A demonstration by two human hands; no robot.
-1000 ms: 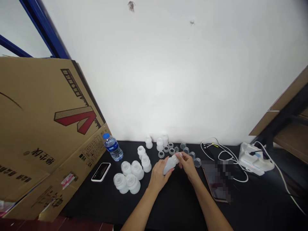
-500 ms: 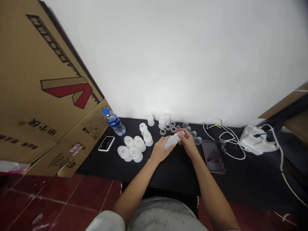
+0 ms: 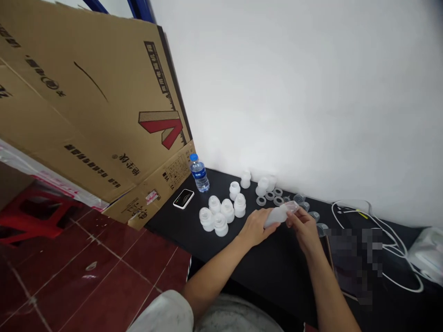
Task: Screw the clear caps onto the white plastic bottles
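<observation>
Left hand [image 3: 256, 227] is clasping a white bottle [image 3: 275, 217] (contents hidden), right hand [image 3: 306, 228] pinching its cap [image 3: 292, 205]; capped bottles [image 3: 227, 212] are standing near a phone [image 3: 183, 198].

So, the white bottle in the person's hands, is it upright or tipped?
Tipped. The white bottle slants in the left hand, its clear top held by the right hand.

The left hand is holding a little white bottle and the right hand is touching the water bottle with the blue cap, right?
Not quite: in the head view, the right hand is on the clear top of the white bottle, not the water bottle. The left hand does hold that white bottle.
</observation>
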